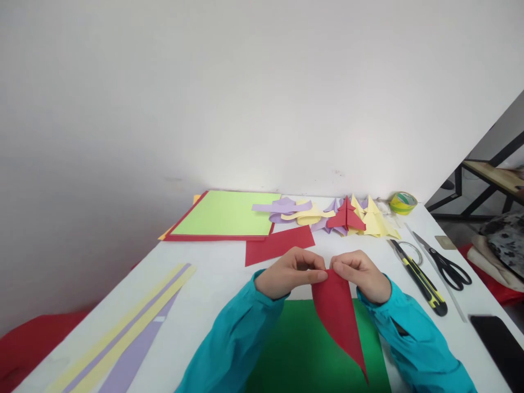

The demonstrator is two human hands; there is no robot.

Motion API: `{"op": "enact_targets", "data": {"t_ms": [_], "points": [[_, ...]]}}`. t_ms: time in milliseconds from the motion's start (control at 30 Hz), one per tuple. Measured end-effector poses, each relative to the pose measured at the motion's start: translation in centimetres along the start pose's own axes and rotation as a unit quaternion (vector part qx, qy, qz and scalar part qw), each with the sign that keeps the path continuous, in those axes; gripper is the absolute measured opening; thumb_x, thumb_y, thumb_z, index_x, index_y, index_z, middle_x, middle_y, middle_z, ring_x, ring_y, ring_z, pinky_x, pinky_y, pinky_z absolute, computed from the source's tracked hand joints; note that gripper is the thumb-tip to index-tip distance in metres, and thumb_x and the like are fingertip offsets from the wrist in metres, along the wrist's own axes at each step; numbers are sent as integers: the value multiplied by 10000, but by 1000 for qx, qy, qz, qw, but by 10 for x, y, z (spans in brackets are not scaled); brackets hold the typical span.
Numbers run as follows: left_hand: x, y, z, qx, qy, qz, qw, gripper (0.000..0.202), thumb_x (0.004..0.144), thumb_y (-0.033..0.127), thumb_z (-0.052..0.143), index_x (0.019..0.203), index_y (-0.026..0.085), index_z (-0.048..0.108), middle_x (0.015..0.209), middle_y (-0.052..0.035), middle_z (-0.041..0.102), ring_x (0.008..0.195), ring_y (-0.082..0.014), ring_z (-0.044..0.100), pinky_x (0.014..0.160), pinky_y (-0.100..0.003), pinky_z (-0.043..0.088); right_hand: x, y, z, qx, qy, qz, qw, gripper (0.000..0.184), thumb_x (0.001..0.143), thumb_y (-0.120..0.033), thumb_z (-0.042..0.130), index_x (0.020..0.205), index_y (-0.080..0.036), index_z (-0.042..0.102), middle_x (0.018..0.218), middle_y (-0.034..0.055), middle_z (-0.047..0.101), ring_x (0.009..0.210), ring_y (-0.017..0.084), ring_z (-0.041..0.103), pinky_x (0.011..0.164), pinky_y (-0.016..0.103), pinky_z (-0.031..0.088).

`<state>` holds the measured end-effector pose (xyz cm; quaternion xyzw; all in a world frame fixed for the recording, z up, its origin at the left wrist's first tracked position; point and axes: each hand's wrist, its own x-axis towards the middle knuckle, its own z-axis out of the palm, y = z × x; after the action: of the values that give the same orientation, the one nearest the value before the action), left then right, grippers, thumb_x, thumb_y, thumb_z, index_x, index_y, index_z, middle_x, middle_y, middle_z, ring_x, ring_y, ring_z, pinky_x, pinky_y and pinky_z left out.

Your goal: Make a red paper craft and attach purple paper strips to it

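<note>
To work this edge well, I judge, I must press lightly and evenly — too strong a pull may crease or tear the red paper. Its tip points to five o'clock, over the green sheet. My left hand and right hand hold its top edge, each grip a narrow pinch; my forearms lie toward seven and five o'clock, wrists turned inward.
</note>
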<state>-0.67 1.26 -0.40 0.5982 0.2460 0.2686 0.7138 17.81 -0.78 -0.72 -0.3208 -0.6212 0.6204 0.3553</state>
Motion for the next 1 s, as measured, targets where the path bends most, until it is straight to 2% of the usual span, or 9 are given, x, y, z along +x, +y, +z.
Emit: {"op": "enact_targets", "data": {"t_ms": [267, 433, 667, 767, 933, 1000], "points": [[1, -1, 0, 14, 14, 1, 1000, 289, 702, 373, 690, 625, 105, 614, 582, 5, 538, 572, -89, 454, 559, -226, 365, 0, 0, 1, -36, 32, 27, 998, 488, 758, -586, 543, 550, -147, 494, 510, -34, 448, 482, 77, 367, 476, 231, 277], [2, -2, 4, 20, 13, -10, 1000, 284, 674, 379, 713, 719, 100, 686, 666, -38, 631, 644, -130, 537, 628, -258, 426, 0, -3, 4, -37, 36, 54, 997, 498, 731, -611, 556, 559, -147, 498, 486, -42, 445, 436, 60, 343, 418, 212, 242], [3, -3, 6, 19, 10, -13, 1000, 303, 664, 403, 716, 712, 104, 692, 669, -48, 645, 663, -147, 559, 638, -266, 448, 0, -3, 6, -37, 25, 74, 996, 508, 718, -643, 543, 595, -151, 512, 498, -48, 440, 437, 56, 334, 396, 201, 235], [3, -2, 5, 22, 5, -9, 1000, 300, 668, 401, 713, 706, 105, 684, 668, -44, 639, 657, -140, 550, 644, -265, 443, 0, -2, 5, -45, 20, 65, 997, 504, 741, -640, 518, 609, -154, 508, 503, -51, 425, 444, 59, 330, 403, 203, 241], [2, 0, 4, 21, 2, 0, 1000, 286, 674, 379, 713, 635, 106, 639, 623, -18, 585, 618, -112, 504, 611, -242, 415, 0, -2, 3, -51, 19, 13, 998, 539, 785, -654, 430, 562, -165, 453, 512, -38, 412, 476, 76, 349, 442, 219, 280], [2, 1, 4, 18, 4, -2, 1000, 283, 669, 378, 718, 627, 110, 636, 617, -14, 584, 617, -111, 503, 609, -239, 413, 1, -2, 3, -56, 24, 15, 998, 528, 785, -642, 447, 560, -164, 458, 512, -36, 419, 479, 78, 356, 446, 221, 283]]}}
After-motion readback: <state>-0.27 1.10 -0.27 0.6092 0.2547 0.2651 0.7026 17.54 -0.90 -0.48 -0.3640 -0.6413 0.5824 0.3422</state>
